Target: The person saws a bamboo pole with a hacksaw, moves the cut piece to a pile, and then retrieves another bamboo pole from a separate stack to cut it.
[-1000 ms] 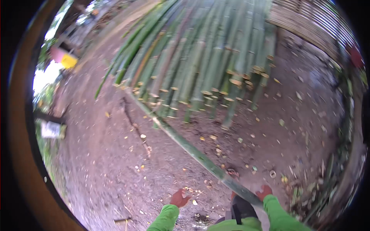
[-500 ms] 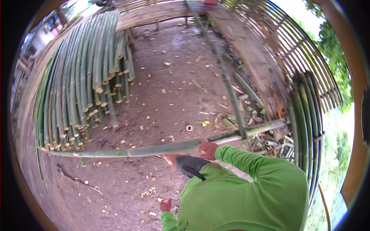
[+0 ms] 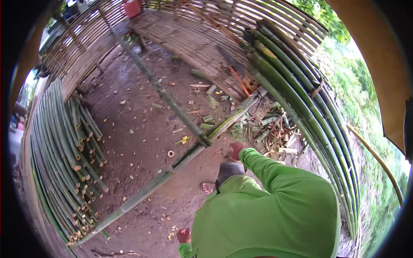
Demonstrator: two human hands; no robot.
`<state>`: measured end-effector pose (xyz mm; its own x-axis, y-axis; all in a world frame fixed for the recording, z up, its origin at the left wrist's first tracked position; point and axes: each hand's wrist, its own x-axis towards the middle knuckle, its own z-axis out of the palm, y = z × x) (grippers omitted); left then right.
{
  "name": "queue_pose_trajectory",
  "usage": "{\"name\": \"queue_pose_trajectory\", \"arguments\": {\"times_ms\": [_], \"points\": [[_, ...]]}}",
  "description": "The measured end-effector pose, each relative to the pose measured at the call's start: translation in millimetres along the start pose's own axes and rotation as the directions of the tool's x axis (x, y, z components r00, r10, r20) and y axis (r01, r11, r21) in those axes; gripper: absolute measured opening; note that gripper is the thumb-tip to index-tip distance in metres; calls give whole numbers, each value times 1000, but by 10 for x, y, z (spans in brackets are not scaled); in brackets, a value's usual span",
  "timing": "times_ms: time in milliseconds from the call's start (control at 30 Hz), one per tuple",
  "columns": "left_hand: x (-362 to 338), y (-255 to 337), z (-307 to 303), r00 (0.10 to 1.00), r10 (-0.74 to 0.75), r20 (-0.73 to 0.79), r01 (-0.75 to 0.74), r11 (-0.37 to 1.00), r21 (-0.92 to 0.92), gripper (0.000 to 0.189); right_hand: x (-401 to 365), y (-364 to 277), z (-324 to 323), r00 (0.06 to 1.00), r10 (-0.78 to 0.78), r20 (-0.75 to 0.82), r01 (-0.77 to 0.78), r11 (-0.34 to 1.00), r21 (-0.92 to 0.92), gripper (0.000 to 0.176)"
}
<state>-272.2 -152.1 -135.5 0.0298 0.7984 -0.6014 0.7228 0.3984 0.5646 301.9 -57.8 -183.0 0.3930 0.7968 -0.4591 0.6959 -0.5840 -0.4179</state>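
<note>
My right hand (image 3: 235, 151) hangs in front of my right leg, its fingers curled, and nothing shows in it. It is apart from the long green bamboo pole (image 3: 144, 194), which lies slantwise beyond my feet. My left hand (image 3: 184, 235) is low at my left side with its fingers bent inward; whatever it may hold is hidden. A second bamboo pole (image 3: 161, 89) runs from the back and meets the first one near a dark notch or split. My sandalled foot (image 3: 207, 187) is on the dirt.
A large stack of cut bamboo poles (image 3: 58, 146) lies at the left. More green poles (image 3: 297, 99) lean at the right, beside offcuts (image 3: 275, 124). A slatted bamboo bench (image 3: 185, 41) and a red container (image 3: 132, 7) stand at the back.
My right hand has come off the bamboo pole and drawn back to my side of it. The view has swung to the right, so the pole appears more slanted. My left hand stays low.
</note>
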Motion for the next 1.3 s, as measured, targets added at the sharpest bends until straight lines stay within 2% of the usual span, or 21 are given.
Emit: {"name": "queue_pose_trajectory", "arguments": {"times_ms": [33, 167, 233, 267, 300, 367, 400, 433, 467, 533, 633, 667, 733, 767, 933, 1000, 1067, 1100, 1167, 1233, 1300], "points": [[176, 93, 34, 998, -48, 47, 50, 997, -54, 20, -103, 142, -219, 997, 73, 31, -75, 995, 67, 47], [941, 493, 188, 935, -253, 249, 311, 923, -227, 15, -326, 1212, -864, 960, 272, -61, -267, 960, 82, 51], [1290, 1396, 404, 954, -238, 183, 269, 948, -171, 16, -416, 1826, -1262, 884, 443, -151, -431, 896, 103, 57], [1335, 2018, 576, 982, -145, 119, 170, 956, -238, 19, -446, 2178, -1409, 833, 517, -195, -503, 856, 122, 60], [1673, 2122, 723, 968, -154, 198, 222, 894, -390, 25, -476, 2572, -1539, 817, 515, -259, -515, 854, 70, 67], [1920, 2826, 1158, 997, -23, 68, 44, 946, -321, 38, -533, 2971, -1821, 792, 514, -329, -549, 835, -18, 80], [1999, 3209, 1367, 1000, 13, -13, -15, 990, -141, 45, -548, 3035, -2045, 783, 516, -348, -568, 821, -59, 86], [2171, 3409, 1542, 999, 45, 3, -45, 999, -1, 48, -485, 3217, -2114, 793, 523, -313, -567, 822, -62, 90], [2319, 3561, 1676, 997, 69, 24, -72, 987, 142, 52, -429, 3360, -2150, 803, 530, -274, -565, 822, -65, 95], [2292, 4111, 1879, 999, -32, 32, 24, 976, 217, 57, -320, 3501, -2127, 770, 594, -234, -620, 784, -48, 105], [2630, 3982, 2147, 979, 49, -200, 12, 956, 294, 55, -226, 3503, -2057, 782, 542, -308, -580, 813, -41, 111], [2689, 3963, 2123, 984, 18, -177, 33, 959, 281, 54, -187, 3514, -2034, 750, 606, -264, -633, 774, -22, 109], [2765, 3924, 2177, 992, -46, -115, 74, 966, 248, 52, -116, 3519, -2023, 703, 642, -306, -667, 744, 30, 104], [2677, 4050, 2196, 984, -61, -165, 103, 961, 258, 48, -129, 3527, -2032, 709, 639, -298, -664, 747, 23, 102], [2186, 5032, 2467, 981, 155, -118, -106, 934, 340, 47, -148, 3447, -2134, 728, 602, -328, -622, 781, 51, 101], [2219, 5061, 2536, 979, 157, -128, -98, 921, 378, 48, -77, 3464, -2040, 693, 628, -354, -647, 758, 79, 102], [2472, 4941, 2742, 985, 141, -96, -88, 903, 420, 49, -83, 3551, -1905, 726, 578, -372, -623, 782, 1, 102], [2574, 4847, 2716, 982, 180, 58, -189, 943, 276, 51, -125, 3422, -2058, 707, 666, -238, -658, 743, 121, 103], [2886, 4465, 2682, 961, 270, 55, -266, 854, 446, 49, -200, 3486, -1930, 702, 639, -314, -648, 757, 91, 96], [2431, 4798, 2441, 934, 310, 176, -356, 788, 503, 50, -352, 3374, -2078, 710, 639, -297, -586, 769, 253, 81], [2412, 4440, 2272, 827, 552, 111, -519, 671, 529, 52, -512, 3298, -2083, 631, 627, -458, -524, 779, 344, 73]]}}
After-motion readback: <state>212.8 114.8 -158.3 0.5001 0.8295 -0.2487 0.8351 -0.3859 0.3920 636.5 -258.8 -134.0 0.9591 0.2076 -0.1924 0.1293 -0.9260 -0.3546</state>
